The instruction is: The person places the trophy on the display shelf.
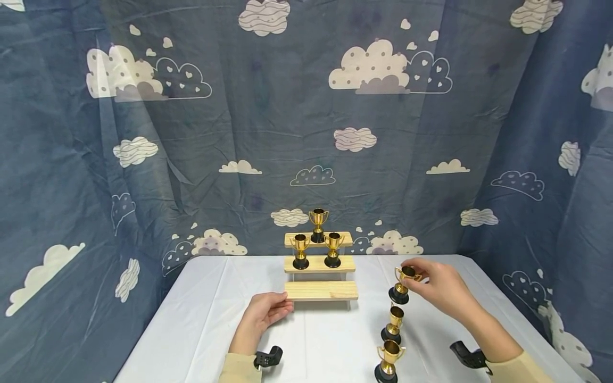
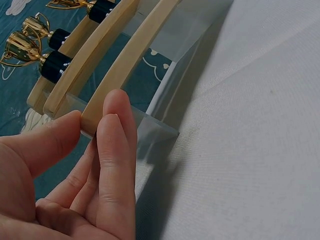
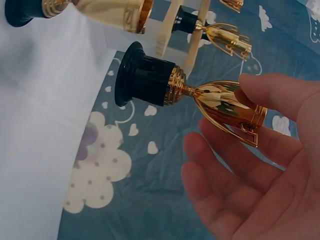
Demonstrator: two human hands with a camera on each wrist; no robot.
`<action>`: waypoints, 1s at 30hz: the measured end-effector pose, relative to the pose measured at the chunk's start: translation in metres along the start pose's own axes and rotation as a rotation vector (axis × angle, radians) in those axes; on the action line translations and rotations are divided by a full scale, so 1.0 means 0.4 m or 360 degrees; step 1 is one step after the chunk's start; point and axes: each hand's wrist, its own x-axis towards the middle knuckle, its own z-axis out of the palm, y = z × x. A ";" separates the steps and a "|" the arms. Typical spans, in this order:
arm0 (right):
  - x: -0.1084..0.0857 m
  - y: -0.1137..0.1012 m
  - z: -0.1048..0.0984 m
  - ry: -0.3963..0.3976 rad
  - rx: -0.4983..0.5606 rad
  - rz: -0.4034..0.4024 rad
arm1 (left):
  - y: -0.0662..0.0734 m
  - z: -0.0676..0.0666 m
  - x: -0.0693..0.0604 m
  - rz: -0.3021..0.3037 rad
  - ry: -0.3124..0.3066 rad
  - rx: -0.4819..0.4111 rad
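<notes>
White cloth (image 1: pixel 345 330) is lying open between the rack (image 1: pixel 318 268) and the two table cups (image 1: pixel 395 317), leaving a path across; those cups are blocking the near side of the right hand (image 1: pixel 445 287) and its cup (image 1: pixel 400 287); the bottom shelf (image 1: pixel 321 290) is offering bare room, the left hand (image 1: pixel 265 314) closing off its left end; two middle cups (image 1: pixel 333 246) are standing behind, a gap separating them; the curtain (image 1: pixel 278 106) is walling off the back.

in the left wrist view, the front board (image 2: pixel 131 57) runs off the top, so you can't see its far end. the left and bottom edges cut your left hand (image 2: pixel 75 185). in the right wrist view, your right hand (image 3: pixel 267 182) hides part of the held trophy (image 3: pixel 215 100), and the top edge cuts another trophy (image 3: pixel 110 12) at the upper left.
</notes>
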 end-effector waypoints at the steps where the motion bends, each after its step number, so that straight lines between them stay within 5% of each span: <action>1: 0.001 -0.004 0.000 -0.0006 0.0003 -0.0003 | 0.000 0.000 -0.001 -0.0002 0.0002 -0.0001; 30: 0.044 -0.092 0.021 -0.0058 0.0013 -0.0138 | -0.002 -0.005 -0.005 0.0005 -0.0022 -0.0001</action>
